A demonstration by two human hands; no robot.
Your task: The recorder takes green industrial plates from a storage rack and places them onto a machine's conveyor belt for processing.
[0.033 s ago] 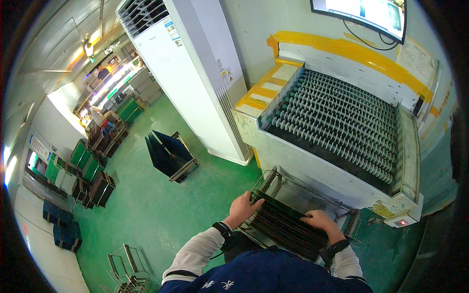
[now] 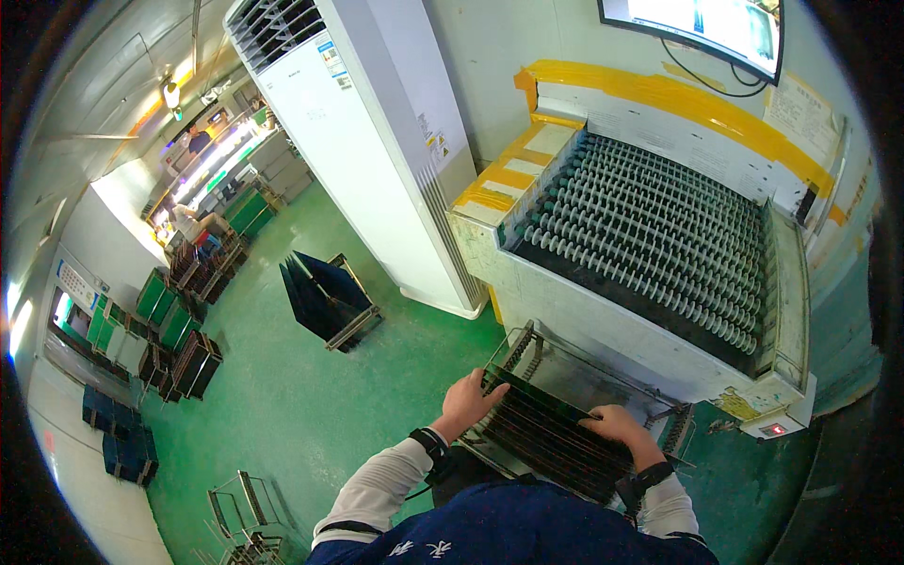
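Observation:
Several thin dark panels [image 2: 556, 435] stand close together, edge up, in a wire rack [image 2: 670, 435] in front of my body. My left hand [image 2: 468, 403] is closed on the upper left corner of the farthest panel, fingers at its edge. At the right end of the same panel, my right hand [image 2: 618, 426] has its fingertips curled over the top edge. Both hands sit level with the panel tops; their palms and the lower part of the panels are hidden.
Beyond the rack stands a machine with rows of ridged rollers [image 2: 650, 226]. A tall white air conditioner [image 2: 377, 141] rises to its left. Another rack of dark panels [image 2: 330, 297] and a bare rack [image 2: 243, 513] are on the green floor. A screen [image 2: 702, 28] hangs top right.

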